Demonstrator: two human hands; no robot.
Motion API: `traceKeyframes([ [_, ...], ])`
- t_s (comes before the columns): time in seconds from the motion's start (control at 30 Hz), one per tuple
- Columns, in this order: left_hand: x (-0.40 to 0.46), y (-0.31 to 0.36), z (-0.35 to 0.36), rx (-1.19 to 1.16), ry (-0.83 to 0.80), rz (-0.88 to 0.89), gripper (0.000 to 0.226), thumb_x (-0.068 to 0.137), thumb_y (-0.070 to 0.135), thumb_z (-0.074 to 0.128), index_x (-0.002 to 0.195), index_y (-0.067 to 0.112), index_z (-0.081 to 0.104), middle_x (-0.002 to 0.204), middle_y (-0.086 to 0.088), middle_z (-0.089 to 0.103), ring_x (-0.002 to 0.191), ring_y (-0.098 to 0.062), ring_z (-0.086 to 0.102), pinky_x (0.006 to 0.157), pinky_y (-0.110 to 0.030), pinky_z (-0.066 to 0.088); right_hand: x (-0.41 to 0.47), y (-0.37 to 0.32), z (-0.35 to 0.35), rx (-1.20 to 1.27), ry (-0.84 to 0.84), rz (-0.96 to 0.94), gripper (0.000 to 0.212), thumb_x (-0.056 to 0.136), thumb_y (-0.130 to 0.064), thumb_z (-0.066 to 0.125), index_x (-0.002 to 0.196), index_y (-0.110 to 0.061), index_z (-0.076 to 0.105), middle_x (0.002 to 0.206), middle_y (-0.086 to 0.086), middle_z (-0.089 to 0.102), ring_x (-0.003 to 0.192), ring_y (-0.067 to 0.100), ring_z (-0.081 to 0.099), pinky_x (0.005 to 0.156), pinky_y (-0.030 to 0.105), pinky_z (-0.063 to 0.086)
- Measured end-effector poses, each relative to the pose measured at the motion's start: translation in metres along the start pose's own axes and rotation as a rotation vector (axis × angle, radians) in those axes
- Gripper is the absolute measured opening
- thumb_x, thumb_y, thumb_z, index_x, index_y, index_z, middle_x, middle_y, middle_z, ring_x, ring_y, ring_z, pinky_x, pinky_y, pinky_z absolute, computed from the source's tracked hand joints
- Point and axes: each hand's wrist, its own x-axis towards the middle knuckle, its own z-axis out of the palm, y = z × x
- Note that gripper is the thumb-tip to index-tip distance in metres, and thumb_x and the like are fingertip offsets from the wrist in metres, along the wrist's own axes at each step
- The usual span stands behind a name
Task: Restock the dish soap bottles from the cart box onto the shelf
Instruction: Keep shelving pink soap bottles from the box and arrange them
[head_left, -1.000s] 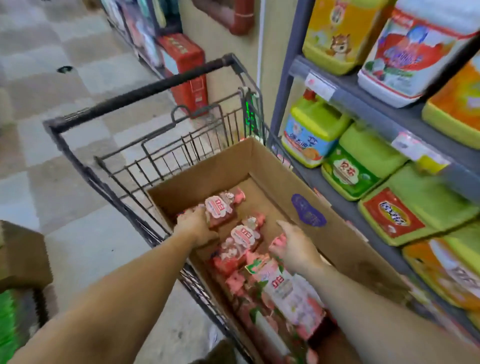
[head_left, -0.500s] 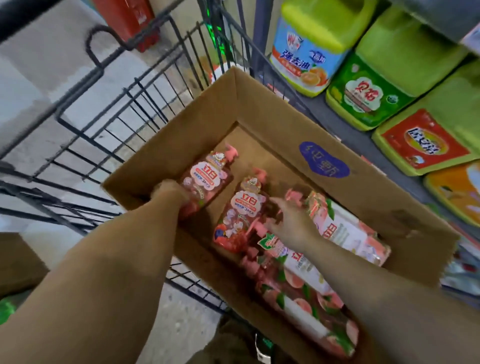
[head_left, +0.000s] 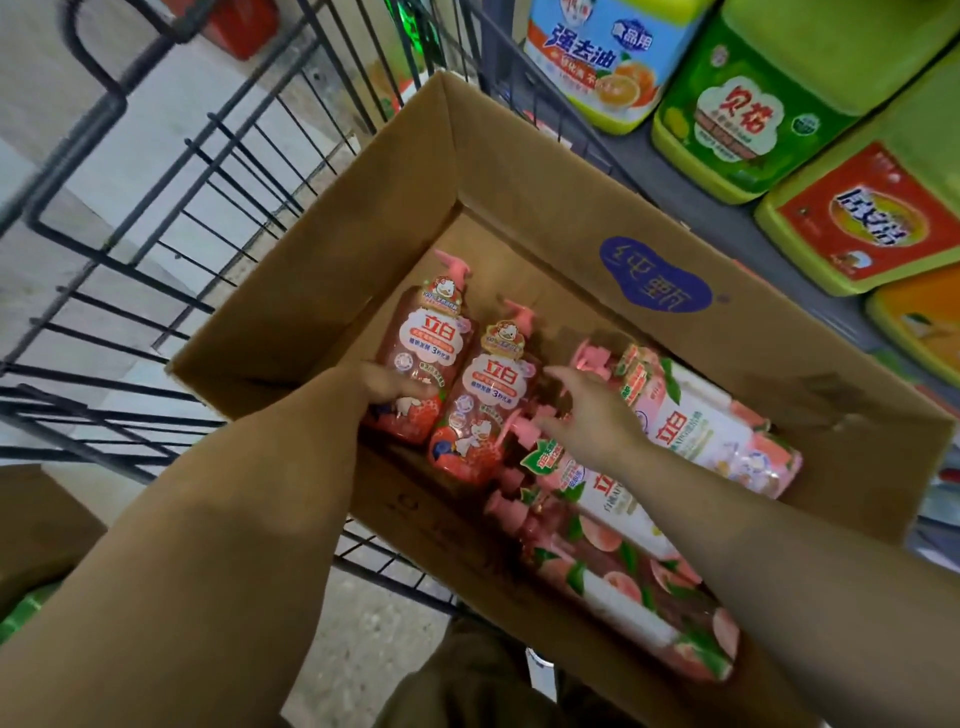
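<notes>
Inside, left hand (head_left: 387, 387) grips glossy pink bottle (head_left: 423, 353) in cardboard box (head_left: 519, 176)

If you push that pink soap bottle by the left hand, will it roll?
Probably a little: the pink soap bottle lies on its side with rounded walls. Its neighbour bottle touches it and would likely stop it. It looks full, so probably heavy.

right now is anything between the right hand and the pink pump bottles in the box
Nothing visible. The right hand hovers open directly over the pink pump heads in the cardboard box, with no flap or packing between them. The left hand already rests on the far-left red bottle.
</notes>
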Motion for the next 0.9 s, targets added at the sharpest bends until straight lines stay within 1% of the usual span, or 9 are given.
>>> traceKeyframes([
  [0.07, -0.001, 0.001, -0.002, 0.006, -0.017, 0.002, 0.082, 0.052, 0.038, 0.094, 0.121, 0.014, 0.058, 0.127, -0.002, 0.061, 0.122, -0.026, 0.053, 0.11, -0.047, 0.038, 0.001, 0.0, 0.003, 0.001, -0.005, 0.001, 0.067, 0.09, -0.033, 0.067, 0.148, -0.025, 0.035, 0.147, 0.007, 0.042, 0.127, 0.024, 0.047, 0.1, 0.033, 0.04],
  [0.2, 0.001, 0.0, -0.003, 0.042, 0.03, 0.019, 0.123, 0.019, 0.046, 0.097, 0.13, 0.013, 0.058, 0.134, -0.008, 0.06, 0.122, -0.03, 0.056, 0.108, -0.049, 0.042, 0.002, -0.002, 0.008, 0.035, -0.017, 0.022, 0.068, 0.089, -0.036, 0.068, 0.147, -0.025, 0.035, 0.142, 0.007, 0.046, 0.121, 0.025, 0.052, 0.096, 0.034, 0.044],
  [0.23, -0.007, 0.005, -0.003, 0.042, 0.049, 0.021, 0.12, 0.017, 0.042, 0.098, 0.126, 0.01, 0.059, 0.128, -0.008, 0.063, 0.118, -0.03, 0.059, 0.105, -0.048, 0.044, 0.002, -0.004, 0.008, 0.041, -0.006, 0.022, 0.067, 0.088, -0.038, 0.068, 0.146, -0.026, 0.036, 0.14, 0.007, 0.049, 0.117, 0.025, 0.054, 0.094, 0.034, 0.046],
  [0.33, -0.034, 0.017, 0.001, -0.011, -0.003, 0.094, 0.059, 0.058, 0.015, 0.093, 0.108, 0.009, 0.062, 0.109, -0.011, 0.07, 0.099, -0.027, 0.068, 0.094, -0.043, 0.053, 0.002, -0.012, 0.005, 0.111, 0.015, 0.023, 0.067, 0.088, -0.044, 0.066, 0.145, -0.023, 0.038, 0.137, 0.003, 0.053, 0.117, 0.024, 0.055, 0.089, 0.029, 0.045],
  [0.37, -0.043, 0.021, 0.003, -0.012, -0.045, 0.125, 0.053, 0.062, 0.01, 0.09, 0.108, 0.009, 0.063, 0.106, -0.011, 0.071, 0.094, -0.026, 0.07, 0.089, -0.042, 0.055, 0.001, -0.017, 0.001, 0.183, 0.017, 0.032, 0.07, 0.088, -0.045, 0.066, 0.146, -0.022, 0.035, 0.14, 0.002, 0.052, 0.121, 0.023, 0.054, 0.09, 0.029, 0.043],
  [0.5, -0.076, 0.03, 0.016, 0.062, -0.135, 0.277, 0.065, 0.054, 0.01, 0.094, 0.111, 0.011, 0.062, 0.102, -0.011, 0.075, 0.09, -0.028, 0.073, 0.081, -0.044, 0.059, -0.004, -0.031, -0.024, 0.656, 0.065, 0.098, 0.082, 0.075, -0.047, 0.078, 0.141, -0.022, 0.038, 0.129, -0.004, 0.056, 0.126, 0.023, 0.051, 0.106, 0.044, 0.042],
  [0.57, -0.087, 0.035, 0.03, 0.087, -0.162, 0.312, 0.092, 0.037, 0.021, 0.101, 0.119, 0.009, 0.059, 0.106, -0.012, 0.074, 0.095, -0.031, 0.072, 0.087, -0.052, 0.057, -0.013, -0.031, -0.042, 0.802, 0.092, 0.074, 0.077, 0.07, -0.038, 0.084, 0.133, -0.022, 0.042, 0.113, -0.013, 0.059, 0.115, 0.016, 0.058, 0.103, 0.047, 0.046],
  [0.63, -0.102, 0.042, 0.047, 0.083, -0.14, 0.369, 0.103, 0.029, 0.025, 0.101, 0.121, 0.01, 0.056, 0.106, -0.011, 0.074, 0.095, -0.03, 0.073, 0.088, -0.052, 0.056, -0.027, -0.024, -0.061, 0.818, 0.158, 0.014, 0.09, 0.063, -0.038, 0.089, 0.137, -0.026, 0.039, 0.118, -0.013, 0.061, 0.111, 0.014, 0.062, 0.1, 0.049, 0.049],
  [0.9, -0.179, 0.089, 0.142, 0.196, -0.086, 0.636, 0.078, 0.06, 0.017, 0.093, 0.123, 0.016, 0.047, 0.109, 0.001, 0.069, 0.096, -0.014, 0.068, 0.081, -0.032, 0.056, -0.121, 0.033, -0.133, 0.736, 0.433, -0.175, 0.091, 0.052, -0.039, 0.094, 0.129, -0.018, 0.05, 0.116, -0.005, 0.069, 0.105, 0.011, 0.067, 0.099, 0.043, 0.051],
])
